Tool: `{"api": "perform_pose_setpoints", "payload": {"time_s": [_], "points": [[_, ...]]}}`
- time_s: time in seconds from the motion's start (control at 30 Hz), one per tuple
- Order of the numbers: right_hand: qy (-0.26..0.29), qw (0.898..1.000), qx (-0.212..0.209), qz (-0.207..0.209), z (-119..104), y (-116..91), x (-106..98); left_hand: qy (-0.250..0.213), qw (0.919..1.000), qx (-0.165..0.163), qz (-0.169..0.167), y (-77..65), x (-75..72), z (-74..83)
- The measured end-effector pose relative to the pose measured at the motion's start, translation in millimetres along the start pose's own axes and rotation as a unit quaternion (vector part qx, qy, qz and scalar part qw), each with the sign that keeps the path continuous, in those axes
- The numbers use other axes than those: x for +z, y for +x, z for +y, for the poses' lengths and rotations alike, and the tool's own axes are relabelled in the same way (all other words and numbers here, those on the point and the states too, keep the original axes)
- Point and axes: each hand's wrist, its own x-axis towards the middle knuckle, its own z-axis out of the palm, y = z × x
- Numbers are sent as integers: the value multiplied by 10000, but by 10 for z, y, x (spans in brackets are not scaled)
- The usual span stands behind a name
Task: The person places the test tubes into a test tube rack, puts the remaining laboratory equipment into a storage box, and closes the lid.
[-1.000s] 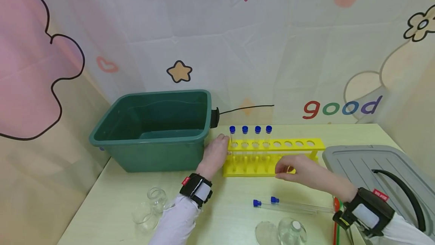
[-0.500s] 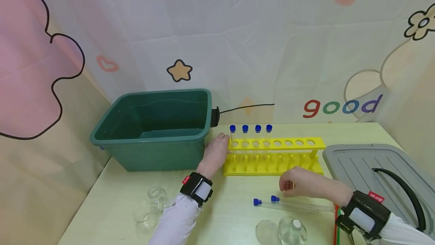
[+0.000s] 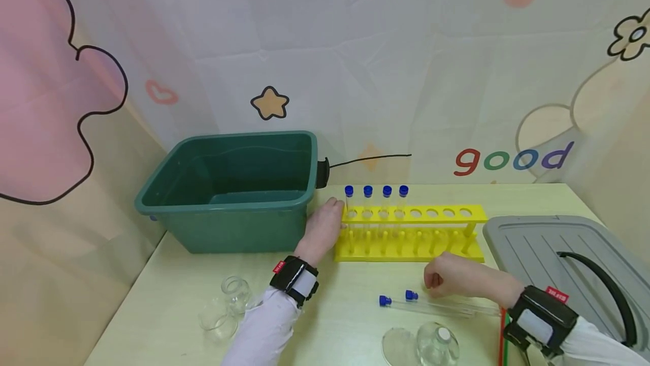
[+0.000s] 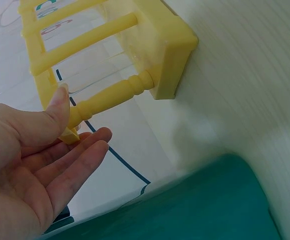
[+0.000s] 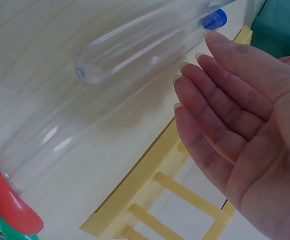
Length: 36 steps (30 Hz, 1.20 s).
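A yellow test tube rack (image 3: 411,252) stands on the table, with several blue-capped test tubes (image 3: 368,191) upright in its left holes. My left hand (image 3: 324,230) holds the rack's left end; the left wrist view shows the thumb (image 4: 59,107) on its top bar and fingers below. In front of the rack, my right hand (image 3: 457,274) hovers close over two clear test tubes lying flat, their blue caps (image 3: 385,300) pointing left. Seen from the right wrist, its loosely bent fingers (image 5: 204,102) hold nothing, and the thumb tip is by a blue cap (image 5: 214,19).
Left of the rack is a green tub (image 3: 223,230). A grey lid (image 3: 548,242) with a black handle lies at right. Clear glassware (image 3: 236,295) stands front left, a glass bottle (image 3: 438,346) and a clear disc (image 3: 398,346) front centre. Red and green utensils (image 5: 17,210) lie by the lid.
My right hand has come down from the rack's front toward the lying test tubes and slightly right. The left hand keeps its place at the rack's end.
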Motion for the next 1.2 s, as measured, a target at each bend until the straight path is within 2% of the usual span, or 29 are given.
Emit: {"api": "perform_pose_setpoints", "payload": {"time_s": [0.4,0.6,0.77,0.83,0.97,1.2], "points": [[-210,9996,180,67,32,19,29,-69,10000,-10,-9,13,-4,9],[-489,9986,-2,180,24,24,31,-78,10000,-30,-29,22,-2,11],[-798,9961,187,313,-26,39,31,-72,10000,-8,-28,21,1,11],[-975,9942,92,451,-62,39,14,-95,9999,-15,-41,19,4,11],[-1259,9877,-403,832,-170,9,-59,-120,9999,-31,-55,10,-7,11],[-1409,9754,-872,1453,-373,-59,-235,-81,10000,9,-29,11,-3,1]]}}
